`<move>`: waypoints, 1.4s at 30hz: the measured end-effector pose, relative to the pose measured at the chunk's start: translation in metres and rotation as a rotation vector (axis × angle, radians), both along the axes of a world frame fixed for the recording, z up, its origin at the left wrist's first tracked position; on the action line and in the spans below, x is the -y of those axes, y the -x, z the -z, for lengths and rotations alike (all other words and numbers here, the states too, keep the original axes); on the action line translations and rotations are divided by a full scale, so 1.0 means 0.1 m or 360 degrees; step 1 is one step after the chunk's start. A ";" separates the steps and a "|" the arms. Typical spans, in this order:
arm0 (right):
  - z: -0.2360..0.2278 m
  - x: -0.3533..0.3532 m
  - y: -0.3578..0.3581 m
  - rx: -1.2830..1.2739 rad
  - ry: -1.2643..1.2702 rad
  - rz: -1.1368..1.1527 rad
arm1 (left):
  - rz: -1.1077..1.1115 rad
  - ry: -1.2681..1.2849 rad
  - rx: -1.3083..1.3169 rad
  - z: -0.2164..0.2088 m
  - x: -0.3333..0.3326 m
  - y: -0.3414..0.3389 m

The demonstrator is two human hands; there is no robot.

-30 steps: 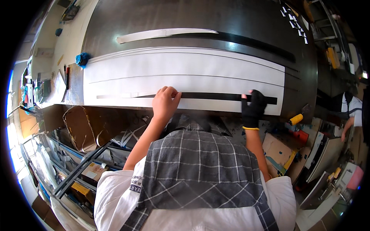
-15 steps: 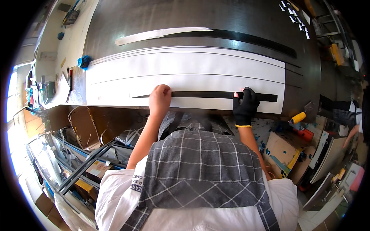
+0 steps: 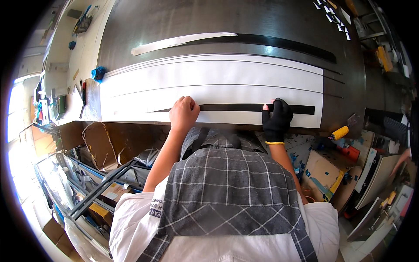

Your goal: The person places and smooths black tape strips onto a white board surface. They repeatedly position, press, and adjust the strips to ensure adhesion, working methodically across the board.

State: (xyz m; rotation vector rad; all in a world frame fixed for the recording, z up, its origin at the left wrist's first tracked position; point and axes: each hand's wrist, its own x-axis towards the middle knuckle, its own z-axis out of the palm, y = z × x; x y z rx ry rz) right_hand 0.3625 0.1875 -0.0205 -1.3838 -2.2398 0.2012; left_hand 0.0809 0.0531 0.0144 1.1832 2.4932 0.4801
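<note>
A long, thin black strip [image 3: 231, 108] lies lengthwise on a large white sheet [image 3: 209, 74], close to its near edge. My bare left hand [image 3: 184, 114] is closed over the strip's left part with the fingers curled; the fingertips are mostly hidden. Farther right, my right hand [image 3: 277, 116] wears a black glove with a yellow cuff, thumb and finger tips bare. It grips the strip from the near side, fingers bent. The strip's right end sticks out past this hand, and a narrow tail shows left of my left hand.
Thin dark rods [image 3: 209, 84] lie across the sheet. Beyond it, a black strip with a whitish layer [image 3: 183, 40] rests on the dark tabletop [image 3: 183, 17]. A blue lump [image 3: 98, 74] sits at the sheet's left corner, a yellow-handled tool [image 3: 339, 132] at the near right edge.
My left hand has turned and shifted slightly right along the strip, showing more of its knuckles. The right hand stays nearly in place. The view has shifted a little.
</note>
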 end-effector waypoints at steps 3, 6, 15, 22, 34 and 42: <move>0.00 0.00 0.00 -0.0025 -0.0005 -0.0002 | 0.0016 0.0039 -0.0013 -0.01 0.00 0.02; 0.01 0.00 0.01 -0.0025 -0.0001 0.0001 | -0.0026 0.0106 -0.0019 0.02 0.13 0.19; -0.03 0.01 0.03 0.0015 -0.0032 0.0008 | -0.1180 0.0270 -0.0447 0.22 1.43 1.68; 0.02 0.00 0.00 0.0000 -0.0027 0.0009 | -0.0304 -0.0528 -0.0210 0.24 0.93 0.45; -0.03 0.05 0.05 0.0073 0.0023 -0.0019 | -0.0461 -0.0261 -0.0537 0.38 0.61 0.35; -0.08 0.24 0.32 0.0228 -0.0086 0.0155 | -0.0668 -0.0090 -0.0800 0.39 1.40 1.38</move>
